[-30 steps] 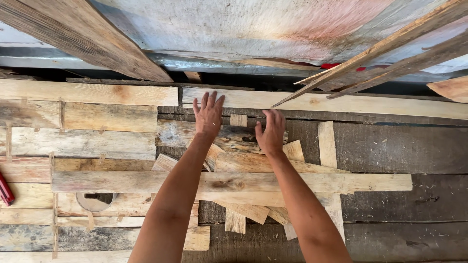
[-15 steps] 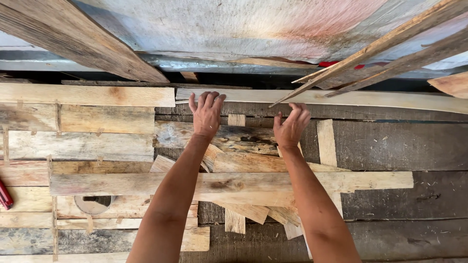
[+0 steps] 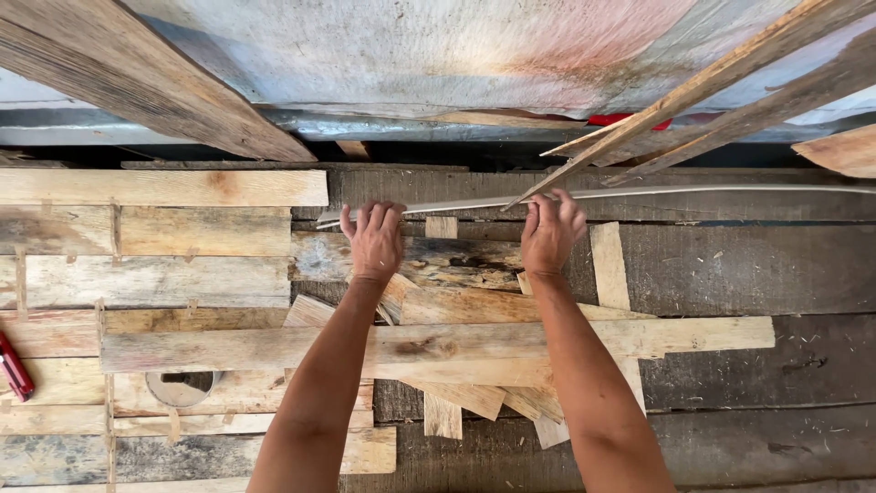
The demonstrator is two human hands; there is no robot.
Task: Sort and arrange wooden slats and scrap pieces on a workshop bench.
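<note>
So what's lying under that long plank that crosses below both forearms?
Under the long plank lie short offcuts, fanned out, and the slatted pallet at its left end. The offcuts' middles are covered, as is whatever lies beneath the pile. Both forearms pass above it.

I see the long thin plank (image 3: 639, 194) standing up on its edge now, so it looks like a skinny strip. My left hand (image 3: 374, 239) and right hand (image 3: 551, 230) are further apart, gripping it.
</note>
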